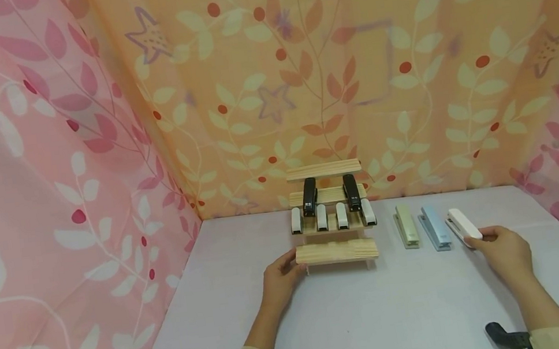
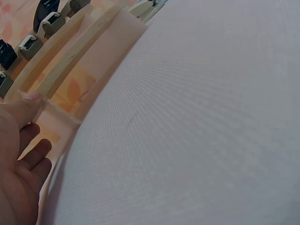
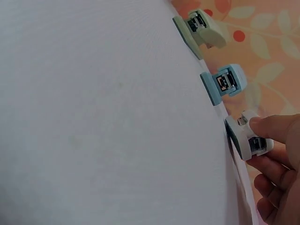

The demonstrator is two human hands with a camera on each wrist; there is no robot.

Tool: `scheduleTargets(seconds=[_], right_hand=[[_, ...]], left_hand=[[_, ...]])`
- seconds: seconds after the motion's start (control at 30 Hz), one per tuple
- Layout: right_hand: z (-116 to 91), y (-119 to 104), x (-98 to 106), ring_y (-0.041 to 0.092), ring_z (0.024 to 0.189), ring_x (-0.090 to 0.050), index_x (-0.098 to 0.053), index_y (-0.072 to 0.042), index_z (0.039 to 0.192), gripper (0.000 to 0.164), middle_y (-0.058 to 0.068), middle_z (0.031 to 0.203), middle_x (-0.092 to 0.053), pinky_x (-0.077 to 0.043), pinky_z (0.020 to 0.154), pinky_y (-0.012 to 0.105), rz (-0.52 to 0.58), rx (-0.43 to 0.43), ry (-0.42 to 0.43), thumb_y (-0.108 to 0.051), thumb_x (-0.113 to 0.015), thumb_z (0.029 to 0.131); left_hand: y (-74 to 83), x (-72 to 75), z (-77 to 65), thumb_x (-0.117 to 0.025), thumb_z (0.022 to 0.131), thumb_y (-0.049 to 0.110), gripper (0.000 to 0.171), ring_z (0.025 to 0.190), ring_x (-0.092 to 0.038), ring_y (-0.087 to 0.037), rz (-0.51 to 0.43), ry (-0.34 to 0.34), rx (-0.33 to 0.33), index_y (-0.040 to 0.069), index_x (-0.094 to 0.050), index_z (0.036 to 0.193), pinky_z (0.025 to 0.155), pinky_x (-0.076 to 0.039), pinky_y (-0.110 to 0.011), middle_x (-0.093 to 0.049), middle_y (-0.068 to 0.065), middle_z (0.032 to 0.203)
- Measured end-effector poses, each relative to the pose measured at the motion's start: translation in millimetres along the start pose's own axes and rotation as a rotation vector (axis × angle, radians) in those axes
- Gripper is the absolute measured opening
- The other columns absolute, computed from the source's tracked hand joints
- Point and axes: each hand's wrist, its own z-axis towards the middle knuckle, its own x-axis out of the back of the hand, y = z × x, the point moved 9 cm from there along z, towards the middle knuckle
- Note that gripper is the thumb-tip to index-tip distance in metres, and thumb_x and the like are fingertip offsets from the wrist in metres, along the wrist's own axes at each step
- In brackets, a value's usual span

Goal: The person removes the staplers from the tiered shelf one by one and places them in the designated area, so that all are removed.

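My left hand [image 1: 282, 279] holds the left end of the lowest board of a tiered wooden display rack [image 1: 336, 252]. In the left wrist view its thumb lies on the board's end, the other fingers loosely bent. Over on the right, my right hand [image 1: 506, 254] pinches the near end of a white stapler [image 1: 465, 224] between thumb and fingers, low at the tabletop. Beside that stapler stand a light blue stapler [image 1: 436, 226] and a pale green stapler [image 1: 407, 226], in a row toward the rack.
Two black staplers, one the left black stapler [image 1: 309, 197], rest on an upper tier. Below them, several small white staplers [image 1: 341, 216] line another tier. A white cloth covers the table [image 1: 406, 310]; patterned curtains [image 1: 247, 85] hang behind and at both sides.
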Motion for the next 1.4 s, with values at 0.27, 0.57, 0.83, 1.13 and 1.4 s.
scheduleTargets(seconds=[0.27,0.57,0.83,1.13,1.4], right_hand=[[-2,1,-6,0.041,0.092,-0.062,-0.06,0.012,0.125,0.066,0.032,0.113,-0.068,-0.045,0.066,0.044,-0.054,0.0,-0.004,-0.042,-0.078,0.09],[-8,-1,-3,0.041,0.091,-0.063,-0.061,0.01,0.124,0.067,0.03,0.11,-0.071,-0.039,0.068,0.044,-0.072,0.048,-0.009,-0.045,-0.077,0.09],[-10,-6,5,0.036,0.086,-0.064,-0.06,0.011,0.125,0.065,0.031,0.11,-0.069,-0.043,0.058,0.03,-0.07,0.061,-0.04,-0.044,-0.075,0.093],[-16,-23,14,0.053,0.118,-0.055,-0.058,0.007,0.133,0.063,0.032,0.13,-0.062,-0.046,0.088,0.064,-0.046,0.06,-0.005,-0.046,-0.065,0.099],[-24,-57,21,0.053,0.116,-0.053,-0.061,0.005,0.133,0.06,0.033,0.128,-0.062,-0.046,0.087,0.066,-0.017,0.155,0.031,-0.044,-0.066,0.099]], left_hand=[[0.7,1.7,-2.0,-0.082,0.087,0.03,0.053,0.133,-0.059,-0.026,-0.002,0.0,-0.002,0.015,-0.067,0.135,0.112,-0.047,-0.047,-0.068,-0.001,0.135],[-1.1,2.3,-2.9,-0.083,0.086,0.031,0.053,0.132,-0.059,-0.025,-0.021,-0.004,-0.008,0.014,-0.067,0.135,0.112,-0.047,-0.047,-0.068,-0.002,0.135],[-1.3,0.5,-1.1,-0.083,0.086,0.033,0.054,0.133,-0.059,-0.024,-0.023,-0.009,-0.002,0.015,-0.067,0.135,0.112,-0.047,-0.046,-0.068,0.0,0.136],[-6.2,0.6,-1.8,-0.082,0.086,0.035,0.056,0.133,-0.059,-0.021,-0.017,-0.023,0.012,0.016,-0.066,0.137,0.111,-0.048,-0.042,-0.067,0.002,0.137],[-7.0,-0.1,2.2,-0.082,0.086,0.032,0.055,0.132,-0.059,-0.019,-0.006,-0.023,0.031,0.017,-0.066,0.137,0.112,-0.048,-0.04,-0.067,0.003,0.137]])
